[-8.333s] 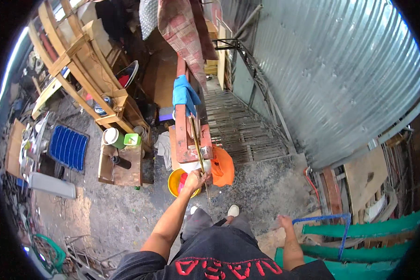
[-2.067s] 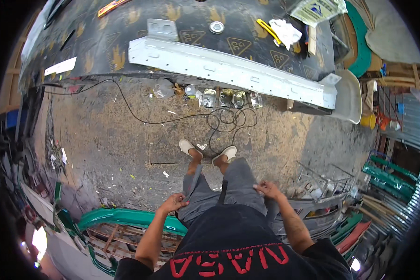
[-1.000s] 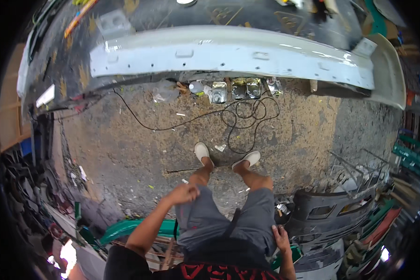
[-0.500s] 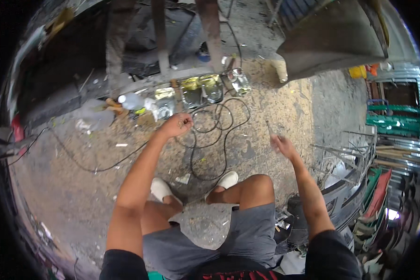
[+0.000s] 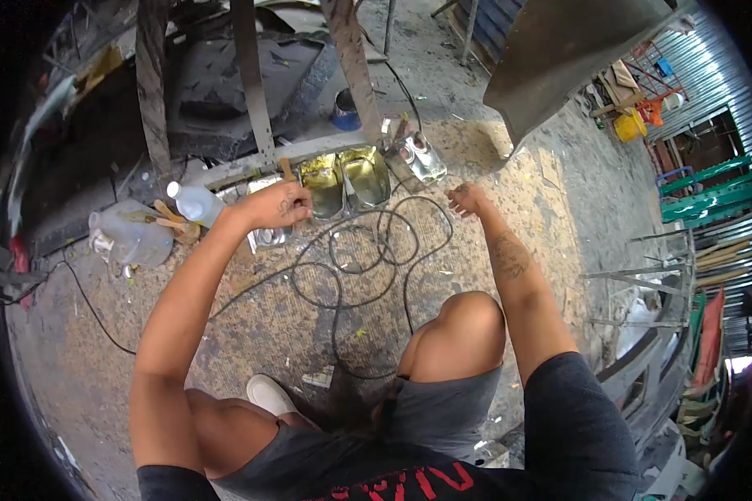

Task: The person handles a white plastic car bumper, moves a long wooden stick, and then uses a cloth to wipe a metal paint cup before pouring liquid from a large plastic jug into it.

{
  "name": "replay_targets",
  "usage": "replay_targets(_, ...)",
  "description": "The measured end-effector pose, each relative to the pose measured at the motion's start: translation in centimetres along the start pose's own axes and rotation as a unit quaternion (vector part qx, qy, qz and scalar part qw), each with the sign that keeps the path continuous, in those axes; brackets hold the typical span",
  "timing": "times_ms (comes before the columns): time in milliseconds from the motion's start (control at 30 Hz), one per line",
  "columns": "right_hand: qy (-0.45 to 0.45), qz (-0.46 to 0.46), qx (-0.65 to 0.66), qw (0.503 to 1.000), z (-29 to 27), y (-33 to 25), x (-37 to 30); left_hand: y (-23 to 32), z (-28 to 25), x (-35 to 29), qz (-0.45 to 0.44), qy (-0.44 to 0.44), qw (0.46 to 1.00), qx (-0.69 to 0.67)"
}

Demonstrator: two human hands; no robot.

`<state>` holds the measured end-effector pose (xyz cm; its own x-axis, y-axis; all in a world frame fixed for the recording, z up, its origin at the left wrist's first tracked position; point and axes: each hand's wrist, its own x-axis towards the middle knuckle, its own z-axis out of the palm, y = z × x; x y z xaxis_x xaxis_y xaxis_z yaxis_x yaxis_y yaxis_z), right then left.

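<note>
My left hand (image 5: 282, 205) reaches over the left part of a row of shiny metal containers, its fingers loosely bent and apart, with nothing visible in them. Beside its fingertips is a cut-open tin (image 5: 319, 179) with a yellowish inside, joined to a similar tin (image 5: 364, 177). A smaller silvery tin (image 5: 267, 236) lies partly hidden under my left hand and wrist. To the right, my right hand (image 5: 468, 200) is held above the floor with curled fingers; whatever it may hold cannot be made out. Close by it is another silvery container (image 5: 422, 157).
A black cable (image 5: 338, 292) lies in loops on the floor before me. At left are a clear bottle (image 5: 194, 203), a translucent jug (image 5: 134, 238) and wooden-handled tools (image 5: 174, 219). A metal frame (image 5: 255, 83) stands behind the tins; a curved dark panel (image 5: 551, 63) hangs at upper right.
Both hands have moved forward and now appear closer to the tins; the left also shifted left. A thin thing seen at my right hand earlier no longer shows. I am leaning further forward.
</note>
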<state>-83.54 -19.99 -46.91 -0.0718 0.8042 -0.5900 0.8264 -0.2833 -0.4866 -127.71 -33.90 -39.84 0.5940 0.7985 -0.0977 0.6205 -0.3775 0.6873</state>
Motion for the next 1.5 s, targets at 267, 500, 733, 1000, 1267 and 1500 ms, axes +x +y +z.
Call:
replay_targets(267, 0.087, 0.024, 0.269, 0.959, 3.8, 6.3, 6.7, 5.9, -3.4, -7.8, -0.115, 0.017, 0.993, 0.02)
replay_targets(500, 0.129, 0.049, 0.415, 0.899, 5.2, 4.7, 8.5, 5.7, -2.7, -15.7, -0.24, 0.047, 0.968, 0.051)
replay_targets(733, 0.227, 0.084, 0.361, 0.9, 5.1, 6.2, 11.1, 6.9, -3.0, -16.4, -0.268, 0.016, 0.962, 0.047)
replay_targets(1000, 0.372, -0.207, 0.062, 0.903, 0.6, 1.5, 9.6, 20.1, -3.3, -15.9, -0.202, 0.008, 0.97, 0.132)
replay_targets(1267, 0.279, -0.116, -0.096, 0.948, 4.7, -10.8, 10.7, 24.8, 4.4, -16.5, -0.122, -0.052, 0.991, -0.02)
replay_targets(1500, 0.316, -0.052, -0.134, 0.938, 5.8, -7.4, 15.0, 24.7, 4.5, -15.5, 0.015, -0.098, 0.995, 0.0)
